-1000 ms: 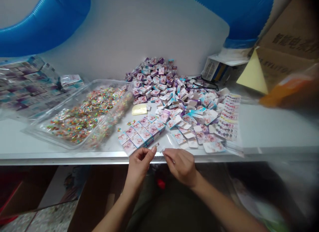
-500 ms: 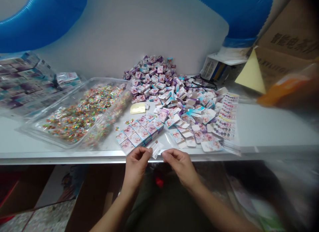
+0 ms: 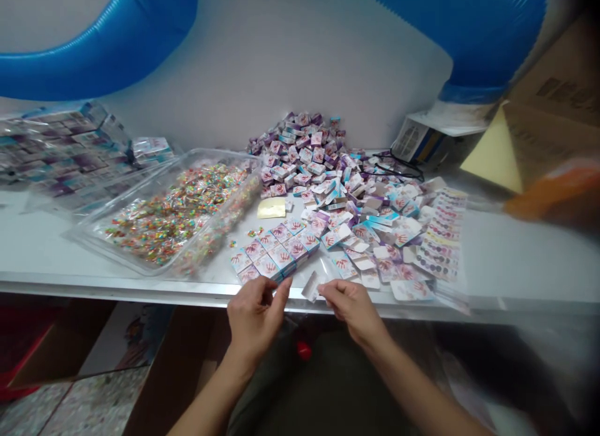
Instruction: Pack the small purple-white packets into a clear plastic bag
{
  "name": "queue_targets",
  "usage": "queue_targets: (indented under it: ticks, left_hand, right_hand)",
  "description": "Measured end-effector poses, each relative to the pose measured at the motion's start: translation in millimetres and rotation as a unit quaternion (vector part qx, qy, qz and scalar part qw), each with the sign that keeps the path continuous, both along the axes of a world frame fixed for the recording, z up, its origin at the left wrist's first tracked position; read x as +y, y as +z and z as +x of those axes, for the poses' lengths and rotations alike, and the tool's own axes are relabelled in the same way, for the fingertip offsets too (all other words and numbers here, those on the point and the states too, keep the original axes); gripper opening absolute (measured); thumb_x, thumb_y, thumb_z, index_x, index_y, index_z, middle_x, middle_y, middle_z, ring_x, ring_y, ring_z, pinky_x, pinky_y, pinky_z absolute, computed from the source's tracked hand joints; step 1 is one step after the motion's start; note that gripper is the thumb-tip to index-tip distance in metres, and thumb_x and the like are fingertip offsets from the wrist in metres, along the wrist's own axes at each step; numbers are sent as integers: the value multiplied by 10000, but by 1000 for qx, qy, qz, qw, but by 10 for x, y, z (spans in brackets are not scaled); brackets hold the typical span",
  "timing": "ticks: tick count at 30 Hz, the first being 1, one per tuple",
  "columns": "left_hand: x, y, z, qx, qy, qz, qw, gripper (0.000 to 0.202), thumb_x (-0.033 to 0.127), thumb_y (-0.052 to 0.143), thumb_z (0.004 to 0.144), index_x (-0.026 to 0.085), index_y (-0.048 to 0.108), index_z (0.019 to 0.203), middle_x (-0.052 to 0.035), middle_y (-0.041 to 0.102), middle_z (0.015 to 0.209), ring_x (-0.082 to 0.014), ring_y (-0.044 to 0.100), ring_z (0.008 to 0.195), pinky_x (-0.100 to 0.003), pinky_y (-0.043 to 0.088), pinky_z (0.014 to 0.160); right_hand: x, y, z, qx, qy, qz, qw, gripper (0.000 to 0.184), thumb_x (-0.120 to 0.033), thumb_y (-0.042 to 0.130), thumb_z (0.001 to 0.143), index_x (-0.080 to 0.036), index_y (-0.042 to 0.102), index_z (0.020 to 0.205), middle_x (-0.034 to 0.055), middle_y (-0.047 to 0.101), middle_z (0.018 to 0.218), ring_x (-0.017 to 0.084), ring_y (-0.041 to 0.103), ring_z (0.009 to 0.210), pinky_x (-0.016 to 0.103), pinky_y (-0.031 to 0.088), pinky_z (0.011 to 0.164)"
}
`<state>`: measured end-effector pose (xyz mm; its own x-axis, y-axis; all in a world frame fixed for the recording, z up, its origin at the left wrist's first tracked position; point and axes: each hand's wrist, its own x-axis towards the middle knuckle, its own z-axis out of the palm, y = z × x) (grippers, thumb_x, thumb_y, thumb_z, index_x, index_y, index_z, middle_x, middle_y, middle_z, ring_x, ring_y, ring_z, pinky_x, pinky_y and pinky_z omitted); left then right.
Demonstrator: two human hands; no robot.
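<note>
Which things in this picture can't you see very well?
The small white card: head view, its print is too small to read.
The left hand: head view, its own fingers hide whether it pinches anything.
The orange thing: head view, blurred and cut off by the right edge.
The cardboard box: head view, its writing is cut off by the edge.
The clear tray: head view, its little packets are too small to tell what's inside.

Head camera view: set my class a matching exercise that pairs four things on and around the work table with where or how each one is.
Things:
1. clear plastic tray
2. pale yellow sheet
3. blue ribbed tube
4. small white card

Places or states:
A. between the left hand and right hand
B. filled with small colourful packets
C. high up behind the table
D. lying just right of the tray

Pairs: 1-B; 2-D; 3-C; 4-A
</note>
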<state>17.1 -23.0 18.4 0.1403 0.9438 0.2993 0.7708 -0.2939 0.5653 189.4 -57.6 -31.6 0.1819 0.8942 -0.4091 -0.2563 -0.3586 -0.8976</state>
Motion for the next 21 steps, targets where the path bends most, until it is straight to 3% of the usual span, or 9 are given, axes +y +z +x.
queue_targets:
  ticks: [3, 5, 9, 17, 21]
  left_hand:
    - [149, -58, -85, 154, -41, 107, 981, 347, 432, 632, 811, 165, 645, 1032, -114, 665, 911, -272, 567, 863, -368, 409, 726]
    - [228, -118, -121, 227, -61, 136, 962, 361, 351, 628, 816, 161, 618, 1122, -149, 660, 1058, -310, 556, 961, -405, 399, 767]
    - [302, -218, -144, 232, -77, 176, 954, 119, 177, 546, 866, 195, 646, 926, -76, 706, 905, -247, 590, 844, -385, 381, 755]
    - [323, -229, -112, 165, -57, 170, 970, 102, 167, 553, 857, 198, 634, 912, -61, 712, 882, -231, 616, 811, -383, 397, 763]
    - [326, -230, -102, 149, -55, 169, 973, 99, 160, 554, 856, 191, 627, 916, -62, 712, 883, -226, 618, 809, -383, 400, 767]
  right_hand:
    - [134, -47, -37, -40, 46, -25, 998, 333, -462, 713, 647, -169, 606, 527, -39, 478, 453, 78, 327, 436, 240, 218, 456]
    - [233, -80, -79, -56, 70, -35, 995, 324, -452, 702, 640, -169, 609, 512, -35, 496, 446, 80, 338, 434, 238, 228, 462]
    - [397, -101, -165, -60, 87, -30, 994, 306, -435, 688, 641, -170, 617, 506, -35, 513, 449, 84, 365, 437, 230, 237, 464]
    - [641, -79, -344, -39, 87, -22, 995, 344, -444, 689, 664, -169, 585, 487, -55, 440, 415, 63, 308, 406, 218, 196, 423]
    - [734, -91, -446, 46, 45, -50, 997, 381, -490, 724, 611, -169, 547, 508, -65, 427, 426, 40, 267, 361, 213, 144, 376]
